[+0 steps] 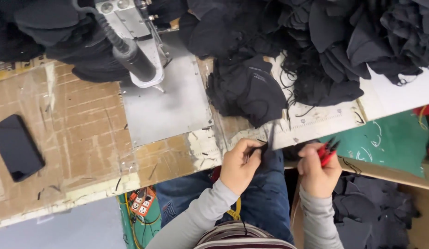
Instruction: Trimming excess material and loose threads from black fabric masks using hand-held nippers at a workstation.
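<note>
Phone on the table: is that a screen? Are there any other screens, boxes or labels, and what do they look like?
Phone: left on the cardboard-covered table, flat black rectangle, screen dark.
Ruler strip: table edge near the black fabric pile, white with small dark marks.
Power strip: below the table edge, orange with white sockets.

Even overhead light, slight blur

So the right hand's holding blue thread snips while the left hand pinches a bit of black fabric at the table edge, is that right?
Not quite. The thread snips in the right hand are red, not blue, as the head view shows. The rest stands: the left hand pinches a bit of black fabric at the table edge.
</note>
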